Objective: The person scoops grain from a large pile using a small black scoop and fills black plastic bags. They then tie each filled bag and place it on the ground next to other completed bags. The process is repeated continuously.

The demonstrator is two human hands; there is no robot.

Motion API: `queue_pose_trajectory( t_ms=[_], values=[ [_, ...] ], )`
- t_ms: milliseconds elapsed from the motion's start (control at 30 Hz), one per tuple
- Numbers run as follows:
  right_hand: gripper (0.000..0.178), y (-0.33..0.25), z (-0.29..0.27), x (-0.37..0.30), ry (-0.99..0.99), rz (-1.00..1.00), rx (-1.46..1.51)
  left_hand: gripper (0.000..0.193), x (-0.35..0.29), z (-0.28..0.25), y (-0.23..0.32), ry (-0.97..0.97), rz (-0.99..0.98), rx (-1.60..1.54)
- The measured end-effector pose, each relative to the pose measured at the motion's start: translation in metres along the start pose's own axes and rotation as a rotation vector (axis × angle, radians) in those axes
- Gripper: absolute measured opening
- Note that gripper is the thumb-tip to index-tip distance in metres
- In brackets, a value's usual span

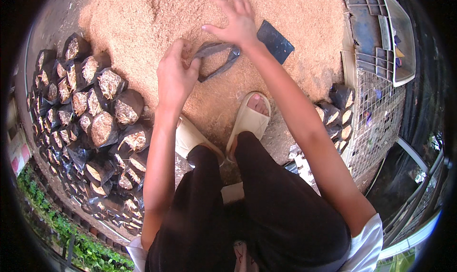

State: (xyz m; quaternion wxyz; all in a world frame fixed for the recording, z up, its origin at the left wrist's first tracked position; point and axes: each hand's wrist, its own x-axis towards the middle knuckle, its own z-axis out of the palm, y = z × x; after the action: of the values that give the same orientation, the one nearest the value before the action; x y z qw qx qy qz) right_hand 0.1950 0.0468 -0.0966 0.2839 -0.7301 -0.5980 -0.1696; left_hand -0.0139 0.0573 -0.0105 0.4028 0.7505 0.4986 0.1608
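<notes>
My left hand (177, 74) pinches the left rim of a black plastic bag (216, 73) between thumb and curled fingers. The bag's mouth gapes upward, and tan shavings, resembling sawdust or husks, show inside the rim. Above and right of the bag, my right hand (233, 27) hovers over the shavings pile (133, 29) with fingers spread and nothing in them. A flat black plastic piece (275, 41), perhaps folded bags, lies on the pile beside my right wrist. The bag's lower part cannot be made out.
Many filled black bags (102, 128) stand packed together at the left. More filled bags (342, 97) sit at the right, beside a whitish wire-mesh panel (373, 115) and a plastic crate (402, 48). My sandalled feet (250, 112) are planted close to the pile.
</notes>
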Motion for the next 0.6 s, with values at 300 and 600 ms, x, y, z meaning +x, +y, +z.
queue_pose_trajectory(
  t_ms=[300,600],
  values=[
    [0.041,0.043,0.019,0.023,-0.256,0.746,0.414,0.033,0.005,-0.011,0.01,-0.218,-0.116,-0.084],
    [0.031,-0.005,-0.11,0.025,-0.046,1.357,1.884,0.021,0.008,-0.007,0.001,-0.129,-0.076,-0.089]
  ],
)
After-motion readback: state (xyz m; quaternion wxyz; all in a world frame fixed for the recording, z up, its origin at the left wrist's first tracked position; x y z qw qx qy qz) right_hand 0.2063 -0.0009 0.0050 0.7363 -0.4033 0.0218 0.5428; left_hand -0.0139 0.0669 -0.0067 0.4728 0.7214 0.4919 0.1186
